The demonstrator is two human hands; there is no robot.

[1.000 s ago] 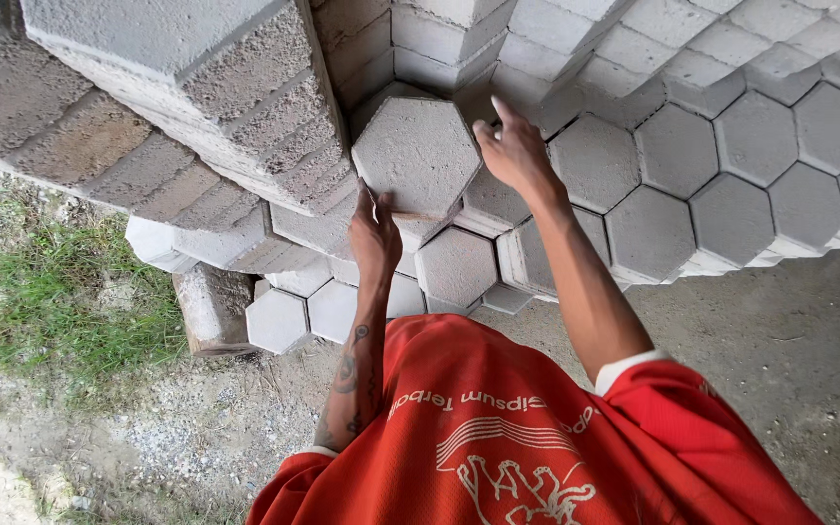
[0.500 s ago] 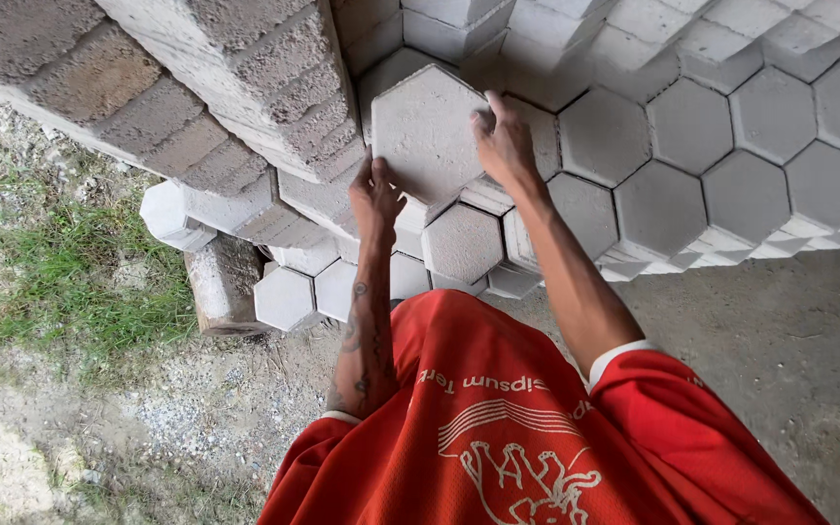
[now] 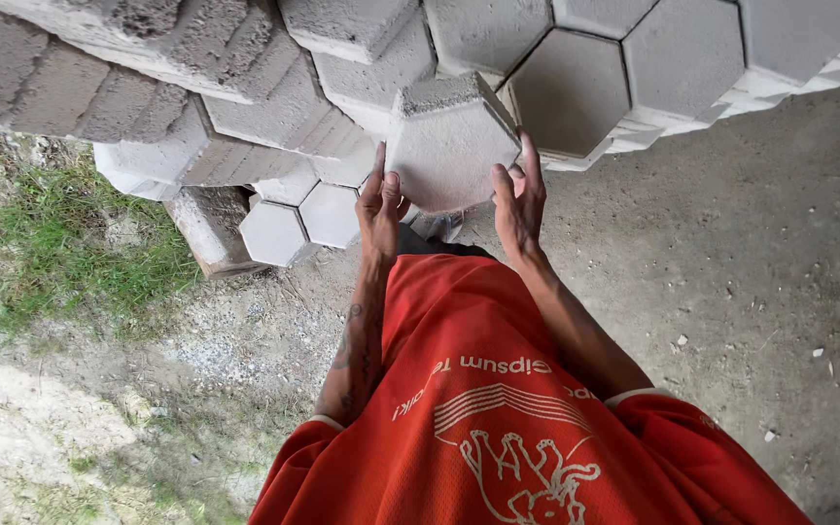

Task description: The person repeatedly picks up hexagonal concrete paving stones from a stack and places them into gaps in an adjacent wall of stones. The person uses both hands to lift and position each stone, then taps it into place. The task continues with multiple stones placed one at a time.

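Observation:
A grey hexagonal concrete paver (image 3: 449,146) is held clear of the stack, tilted, in front of my chest. My left hand (image 3: 379,199) grips its left edge and my right hand (image 3: 519,199) grips its right edge. Behind it rises the stack of hexagonal pavers (image 3: 634,68), laid in rows with their flat faces up. I wear a red shirt (image 3: 498,418) that fills the bottom of the view.
Rougher grey blocks (image 3: 99,78) are piled at the upper left. Two small hexagonal pavers (image 3: 298,219) and a concrete piece (image 3: 211,228) lie at the stack's foot. Grass (image 3: 41,253) grows at the left; bare dirt ground (image 3: 731,292) lies at the right.
Both hands have pulled the hexagonal paver off the stack and toward me, and it now tilts. The view has dropped, showing more ground.

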